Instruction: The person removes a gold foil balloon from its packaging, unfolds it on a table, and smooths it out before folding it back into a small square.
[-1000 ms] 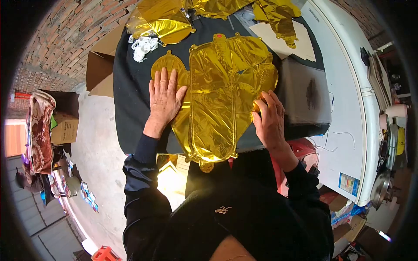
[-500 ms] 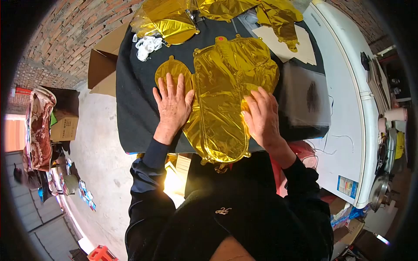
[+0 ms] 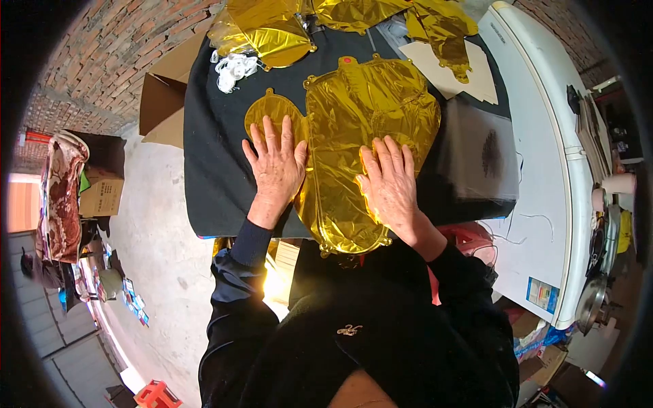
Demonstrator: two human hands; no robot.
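Observation:
A flat gold foil balloon [image 3: 340, 177] lies on the black-covered table [image 3: 211, 170], its rounded lower end reaching past the front edge. Small tabs stick out around its rim, and a red dot marks its top. My left hand [image 3: 275, 166] rests flat with fingers spread on the balloon's left lobe. On the right part of the foil lies my right hand [image 3: 391, 183], palm down and fingers stretched out. Neither hand grips anything.
More gold foil balloons [image 3: 364, 13] lie at the table's far side. Near them are a bundle of white string [image 3: 235, 69] and a pale card [image 3: 469, 81]. Clear plastic sheets [image 3: 476, 160] lie at right, beside a white fridge [image 3: 534, 163]. A cardboard box [image 3: 163, 109] stands left.
My right hand has slid left across the foil and now lies flatter, nearer the balloon's middle. My left hand stays on the left lobe. The whole view has shifted slightly.

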